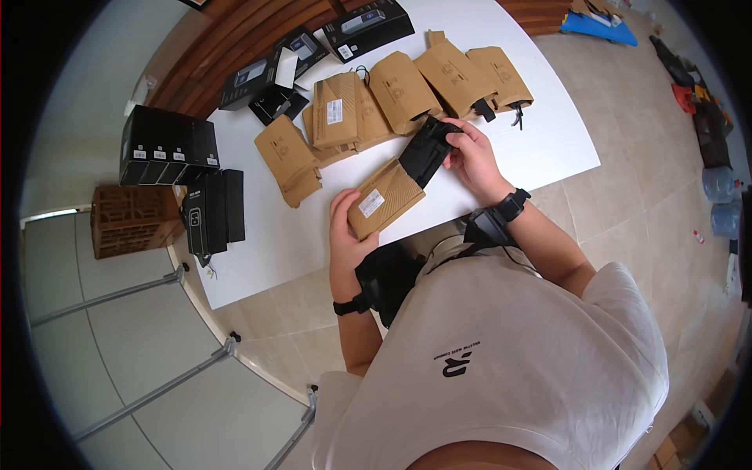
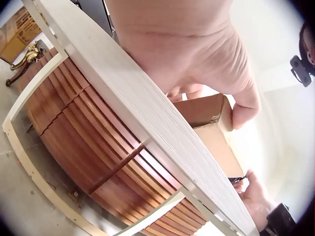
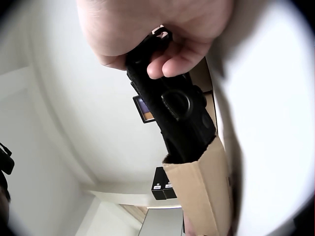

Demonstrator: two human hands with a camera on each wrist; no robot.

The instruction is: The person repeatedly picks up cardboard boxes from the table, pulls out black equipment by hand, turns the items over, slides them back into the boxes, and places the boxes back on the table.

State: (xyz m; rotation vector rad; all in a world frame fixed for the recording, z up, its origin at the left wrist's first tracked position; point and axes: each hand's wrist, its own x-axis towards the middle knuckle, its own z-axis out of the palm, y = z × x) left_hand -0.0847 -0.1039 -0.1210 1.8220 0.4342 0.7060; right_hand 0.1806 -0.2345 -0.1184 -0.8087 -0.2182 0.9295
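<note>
Near the table's front edge, the left hand grips the lower end of a brown cardboard box with a white label. In the left wrist view the left hand has its thumb along the side of the box. The right hand pinches the far end of a black fabric item, which sticks partly out of the box's open end. The right wrist view shows the right hand's curled fingers on the black item, its lower part inside the box.
Several brown packages lie behind the hands on the white table. Black boxes stand at the back, with more black boxes at the left. A wooden box is beyond the table's left side.
</note>
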